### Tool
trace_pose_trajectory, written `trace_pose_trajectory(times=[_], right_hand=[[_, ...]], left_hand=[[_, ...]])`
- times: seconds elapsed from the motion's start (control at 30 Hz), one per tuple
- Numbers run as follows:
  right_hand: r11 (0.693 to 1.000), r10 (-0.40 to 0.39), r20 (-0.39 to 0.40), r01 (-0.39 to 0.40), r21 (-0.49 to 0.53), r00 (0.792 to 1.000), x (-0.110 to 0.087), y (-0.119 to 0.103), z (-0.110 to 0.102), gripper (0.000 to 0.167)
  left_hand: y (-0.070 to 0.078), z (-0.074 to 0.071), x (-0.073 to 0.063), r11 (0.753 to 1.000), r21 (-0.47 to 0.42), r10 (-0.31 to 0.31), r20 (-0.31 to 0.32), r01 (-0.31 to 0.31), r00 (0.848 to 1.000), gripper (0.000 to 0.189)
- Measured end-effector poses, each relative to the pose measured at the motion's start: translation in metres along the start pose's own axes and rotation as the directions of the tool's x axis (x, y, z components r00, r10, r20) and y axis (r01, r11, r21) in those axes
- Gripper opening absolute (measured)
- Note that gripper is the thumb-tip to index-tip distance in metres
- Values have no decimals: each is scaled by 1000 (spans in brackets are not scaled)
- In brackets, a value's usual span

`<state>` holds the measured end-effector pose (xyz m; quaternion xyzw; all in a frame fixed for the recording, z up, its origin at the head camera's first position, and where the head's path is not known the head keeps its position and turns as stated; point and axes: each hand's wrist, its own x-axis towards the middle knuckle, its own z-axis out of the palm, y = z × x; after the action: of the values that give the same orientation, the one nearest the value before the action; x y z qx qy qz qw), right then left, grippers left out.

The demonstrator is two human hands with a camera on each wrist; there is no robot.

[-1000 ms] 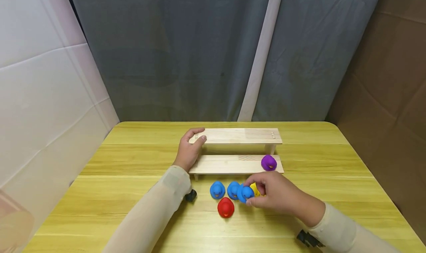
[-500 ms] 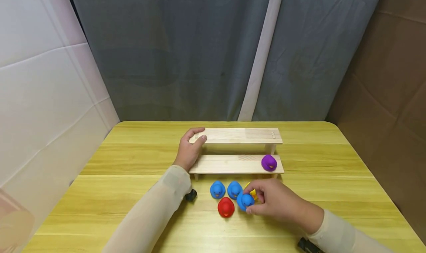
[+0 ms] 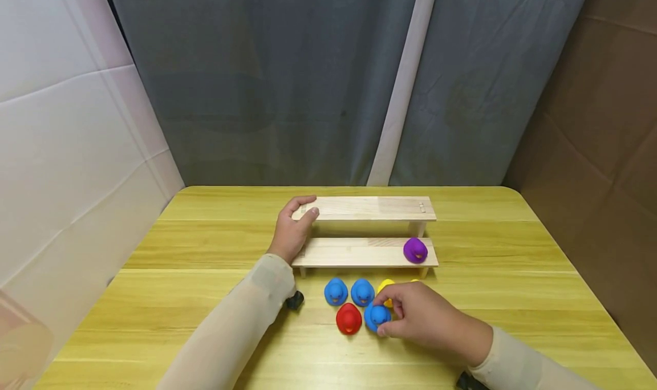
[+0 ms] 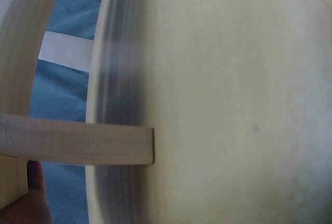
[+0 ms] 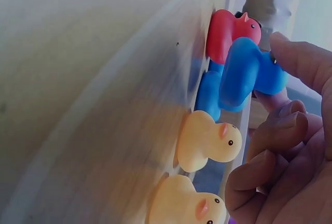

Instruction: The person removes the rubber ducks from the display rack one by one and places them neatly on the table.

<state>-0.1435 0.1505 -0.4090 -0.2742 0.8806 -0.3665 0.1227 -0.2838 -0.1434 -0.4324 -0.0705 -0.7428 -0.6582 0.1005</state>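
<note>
My right hand (image 3: 431, 319) pinches a blue rubber duck (image 3: 377, 317) between thumb and forefinger, beside a red rubber duck (image 3: 348, 319). In the right wrist view this blue duck (image 5: 243, 76) looks slightly clear of the tabletop. My left hand (image 3: 288, 230) holds the left end of a two-step wooden stand (image 3: 369, 208), thumb and forefinger at the upper board. On the lower board's right end sits a purple duck (image 3: 415, 250). Two more blue ducks (image 3: 336, 292) stand before the stand. Yellow ducks (image 3: 386, 287) are partly hidden behind my right hand; two yellow ducks (image 5: 208, 140) show in the right wrist view.
The yellow wood-grain table (image 3: 179, 299) extends around the stand on all sides. A grey curtain (image 3: 256, 93) hangs behind its far edge. White cloth (image 3: 77, 150) rises at the left, brown cloth (image 3: 590, 150) at the right.
My right hand has drawn the pinched blue duck toward me, from in front of the middle blue duck to beside the red one, uncovering more yellow. My left hand has stayed put.
</note>
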Motion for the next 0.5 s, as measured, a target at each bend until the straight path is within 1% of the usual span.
trace_pose_trajectory(times=[0.23, 0.5], right_hand=[[1000, 26, 3, -26, -13, 1000, -1, 0, 3, 29], [999, 39, -11, -39, 10, 999, -3, -1, 8, 27]], left_hand=[[-1, 0, 1, 1000, -10, -5, 2, 5, 1000, 33], [-2, -1, 1, 1000, -14, -7, 0, 7, 1000, 33]])
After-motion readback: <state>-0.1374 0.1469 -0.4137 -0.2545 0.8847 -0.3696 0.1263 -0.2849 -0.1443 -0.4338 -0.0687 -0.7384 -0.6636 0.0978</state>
